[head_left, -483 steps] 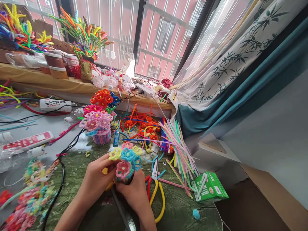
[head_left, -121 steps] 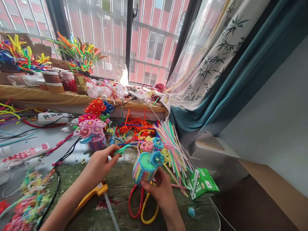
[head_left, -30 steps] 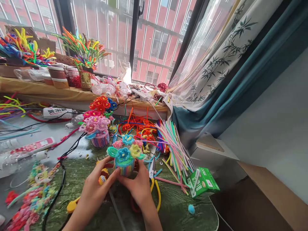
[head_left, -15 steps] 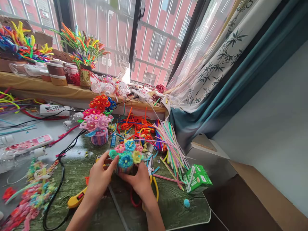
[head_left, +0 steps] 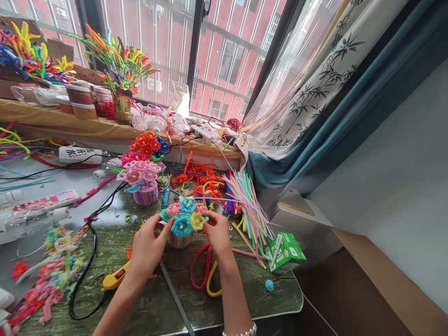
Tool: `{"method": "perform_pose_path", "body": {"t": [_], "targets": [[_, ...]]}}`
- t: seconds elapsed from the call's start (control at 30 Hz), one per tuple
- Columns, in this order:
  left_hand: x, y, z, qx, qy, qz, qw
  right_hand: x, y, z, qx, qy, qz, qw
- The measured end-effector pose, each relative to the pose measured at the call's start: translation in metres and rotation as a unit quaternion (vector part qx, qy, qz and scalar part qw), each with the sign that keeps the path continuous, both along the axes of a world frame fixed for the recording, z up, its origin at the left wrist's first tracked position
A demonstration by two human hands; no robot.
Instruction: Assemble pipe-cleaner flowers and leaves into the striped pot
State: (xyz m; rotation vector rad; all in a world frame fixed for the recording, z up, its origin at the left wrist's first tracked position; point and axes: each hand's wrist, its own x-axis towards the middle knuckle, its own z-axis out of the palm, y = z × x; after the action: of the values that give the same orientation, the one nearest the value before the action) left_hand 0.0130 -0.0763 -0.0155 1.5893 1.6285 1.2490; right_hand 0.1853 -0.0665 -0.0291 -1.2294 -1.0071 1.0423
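Observation:
A small striped pot of pipe-cleaner flowers [head_left: 182,223] stands upright on the green table mat [head_left: 245,289], with blue, pink and yellow blooms on top. My left hand [head_left: 149,245] pinches the green leaf at the pot's left side. On the right, the fingers of my right hand [head_left: 217,233] are closed on a flower. Both hands flank the pot.
A yellow glue gun [head_left: 114,278] and black cable lie at my left. Red and yellow-handled scissors [head_left: 206,273] lie under my right wrist. Loose pipe cleaners [head_left: 250,205], a green carton [head_left: 285,252], a finished pink flower pot [head_left: 143,179] and a cluttered windowsill [head_left: 87,126] lie beyond.
The pot now stands on the mat instead of being cupped low. My hands have moved up from its base to the flowers and leaf on top.

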Motion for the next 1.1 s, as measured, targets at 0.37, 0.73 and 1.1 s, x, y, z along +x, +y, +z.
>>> {"method": "perform_pose_path", "body": {"t": [0.37,0.73,1.1], "targets": [[0.007,0.001,0.006,0.013,0.053,0.028,0.998,0.001,0.016,0.027,-0.012,0.005,0.072,0.997],[0.010,0.000,0.006,0.008,0.051,0.041,0.998,0.002,0.019,0.022,-0.005,-0.012,0.084,0.996],[0.007,-0.007,0.005,-0.016,-0.002,0.028,0.999,0.015,-0.019,-0.009,-0.006,0.028,0.015,0.999]]}}
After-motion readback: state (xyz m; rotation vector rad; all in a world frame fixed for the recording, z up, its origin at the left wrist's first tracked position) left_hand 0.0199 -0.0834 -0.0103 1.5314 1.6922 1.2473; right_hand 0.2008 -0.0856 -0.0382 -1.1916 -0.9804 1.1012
